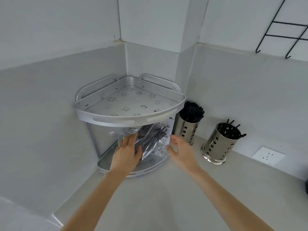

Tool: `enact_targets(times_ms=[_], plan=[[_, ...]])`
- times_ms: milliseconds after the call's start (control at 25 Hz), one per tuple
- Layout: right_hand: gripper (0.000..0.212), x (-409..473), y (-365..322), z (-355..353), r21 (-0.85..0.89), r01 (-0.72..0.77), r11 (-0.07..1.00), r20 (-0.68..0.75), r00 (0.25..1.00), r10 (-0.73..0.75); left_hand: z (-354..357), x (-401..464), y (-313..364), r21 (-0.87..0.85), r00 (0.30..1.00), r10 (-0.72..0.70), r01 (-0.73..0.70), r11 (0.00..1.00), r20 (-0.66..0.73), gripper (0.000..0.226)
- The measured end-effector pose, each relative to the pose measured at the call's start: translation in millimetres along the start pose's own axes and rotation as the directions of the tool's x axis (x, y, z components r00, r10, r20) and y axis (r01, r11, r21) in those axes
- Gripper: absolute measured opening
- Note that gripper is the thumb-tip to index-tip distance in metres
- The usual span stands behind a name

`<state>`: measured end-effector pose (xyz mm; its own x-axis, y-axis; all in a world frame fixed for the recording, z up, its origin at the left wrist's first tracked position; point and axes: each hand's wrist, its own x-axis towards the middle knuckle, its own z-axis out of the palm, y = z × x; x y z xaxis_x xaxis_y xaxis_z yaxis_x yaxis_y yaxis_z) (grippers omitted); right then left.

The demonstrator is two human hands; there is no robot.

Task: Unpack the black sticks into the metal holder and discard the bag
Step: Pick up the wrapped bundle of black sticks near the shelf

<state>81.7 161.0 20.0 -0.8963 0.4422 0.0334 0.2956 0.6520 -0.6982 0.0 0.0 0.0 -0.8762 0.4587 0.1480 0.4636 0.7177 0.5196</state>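
Your left hand [127, 150] laid flat with straight fingers on the clear bag [150, 140], your right hand [180, 148] open beside it, touching nothing, black sticks [150, 136] slanting up-right

Both my forearms are bare from the bottom edge of the view up to the wrists: no sleeve, cuff or glove shows anywhere along them. My left hand [127, 150] wears no ring, watch or band that I can see, and its wrist is plain. My right hand [180, 148] is the same, with uncovered fingers and a bare wrist. The fingernails are too small and blurred for me to tell anything about them.
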Motion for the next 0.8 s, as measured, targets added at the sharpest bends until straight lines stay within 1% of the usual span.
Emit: enact_targets(times_ms=[80, 240, 320, 400, 520, 680, 800], plan=[[0.053, 8.9, -3.3, 5.6, 0.130, -0.076, 0.989, 0.028, 0.997, 0.073, 4.6, 7.0, -1.0, 0.006, 1.000, -0.009, 0.009, 1.000, -0.010, 0.058], [0.073, 28.6, -6.5, 22.2, 0.347, -0.250, 0.904, 0.151, 0.966, 0.210, 20.5, 15.0, 3.9, 0.047, 0.994, -0.037, 0.032, 0.998, 0.102, 0.067], [0.076, 38.6, -4.2, 30.6, 0.431, -0.292, 0.854, 0.156, 0.956, 0.248, 28.7, 16.2, 4.3, 0.047, 0.990, -0.042, 0.036, 0.998, 0.133, 0.068], [0.072, 43.9, -3.5, 38.1, 0.488, -0.298, 0.821, 0.140, 0.954, 0.263, 36.4, 16.5, 4.7, 0.011, 0.990, -0.030, 0.029, 1.000, 0.135, 0.068], [0.063, 47.2, -4.9, 42.5, 0.513, -0.299, 0.804, 0.096, 0.951, 0.292, 42.4, 17.1, 4.8, -0.010, 0.992, -0.030, 0.031, 0.999, 0.122, 0.068], [0.043, 50.3, -5.8, 39.6, 0.460, -0.300, 0.835, 0.052, 0.949, 0.312, 43.5, 18.1, 3.8, -0.057, 0.995, -0.047, 0.052, 0.997, 0.094, 0.065], [0.035, 47.3, -3.0, 37.9, 0.427, -0.312, 0.849, 0.030, 0.943, 0.331, 41.7, 18.5, 5.2, -0.102, 1.000, -0.012, 0.013, 0.995, 0.005, 0.051]])
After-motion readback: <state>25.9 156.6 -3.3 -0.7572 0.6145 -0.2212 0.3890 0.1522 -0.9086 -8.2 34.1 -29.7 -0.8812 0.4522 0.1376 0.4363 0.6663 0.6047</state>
